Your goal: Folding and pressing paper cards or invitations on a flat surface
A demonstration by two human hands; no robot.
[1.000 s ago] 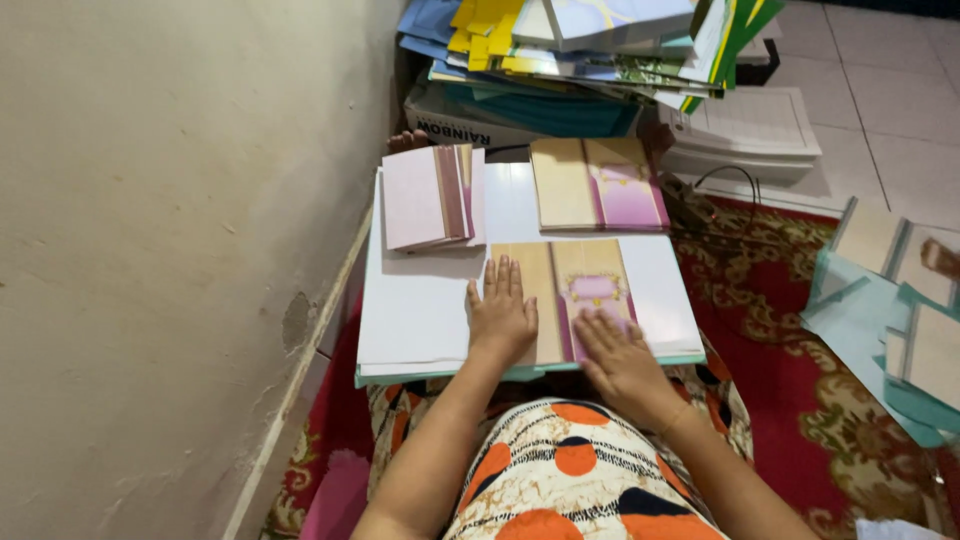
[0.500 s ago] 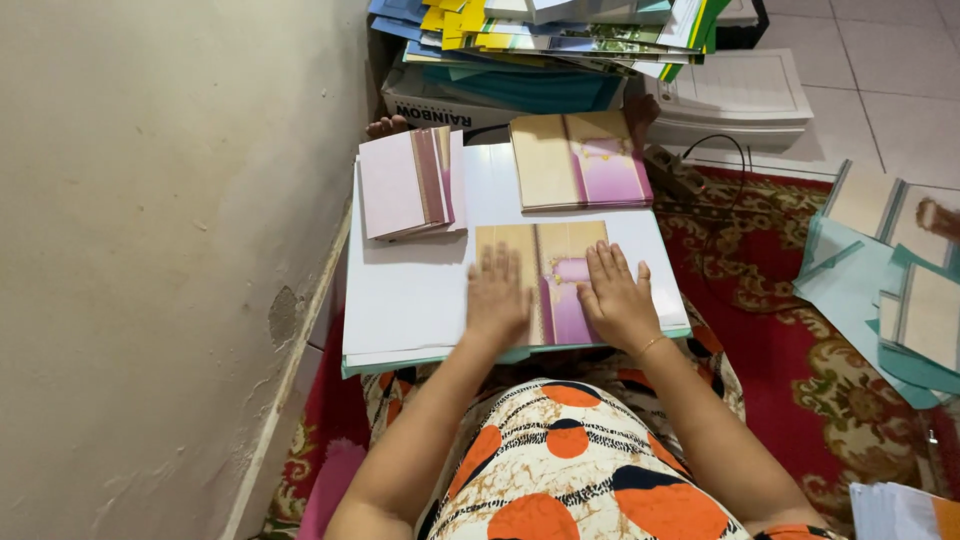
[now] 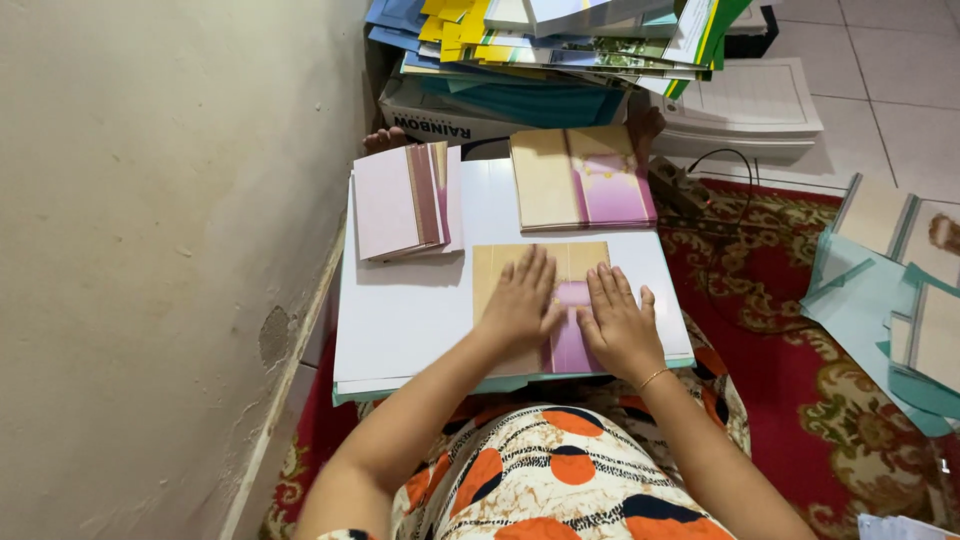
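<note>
Both hands still flat, fingers spread: left hand (image 3: 522, 298) and right hand (image 3: 620, 322) pressing tan-purple card (image 3: 570, 262), grasping nothing; right hand has slid up beside left.

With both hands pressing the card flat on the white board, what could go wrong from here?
1. The white board rests on the person's lap and may tip under the left hand and right hand.
2. The tan and pink card might crease crookedly.
3. The paper pile behind leans unevenly and may slide.

Bare white board (image 3: 400, 315) left, 2 card stacks (image 3: 405, 200) ahead, wall (image 3: 150, 250) hard left
</note>
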